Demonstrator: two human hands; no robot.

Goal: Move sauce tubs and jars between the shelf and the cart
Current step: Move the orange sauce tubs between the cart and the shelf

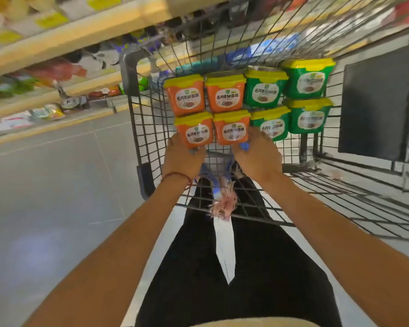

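Several sauce tubs with yellow lids lie on their sides in the wire cart (149,128). Orange tubs form the left block and green tubs (307,79) the right block. My left hand (182,159) grips the near left orange tub (195,131) from below. My right hand (257,156) holds the orange tub beside it (232,127), and its fingers also touch the near green tub (273,125). Both tubs still rest among the others in the cart.
Store shelves (57,43) with blurred packaged goods run along the upper left. Grey tiled floor (45,185) lies to the left of the cart. A dark panel (376,102) stands at the cart's right side. My dark trousers show below through the cart's near end.
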